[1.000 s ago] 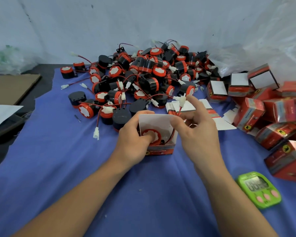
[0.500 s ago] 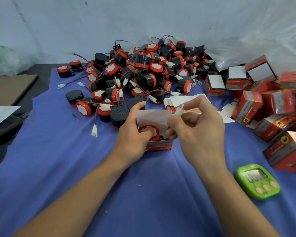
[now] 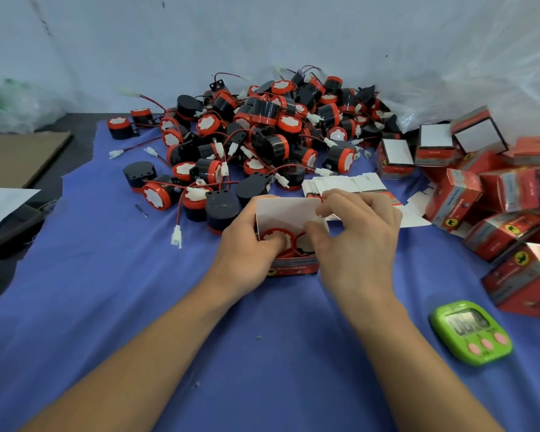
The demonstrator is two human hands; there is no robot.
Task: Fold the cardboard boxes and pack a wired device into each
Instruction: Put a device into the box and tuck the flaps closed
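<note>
Fingertips (image 3: 313, 228) of right hand (image 3: 357, 241), pinched on the red wire (image 3: 300, 243), now tuck its loop, held high a second ago, beside the red-faced wired device (image 3: 273, 236) inside the open carton (image 3: 293, 269), gripped by left hand (image 3: 247, 244) on blue cloth (image 3: 138, 307); flap-closing likely next.

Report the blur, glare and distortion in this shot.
Head view: the light is even and soft, with only faint shadows on the cloth. The timer display is hazy and its digits are unreadable. The boxes at the right edge are smeared and stretched by the wide lens. The plastic sheet shows a pale sheen. The device pile is fairly sharp.
</note>
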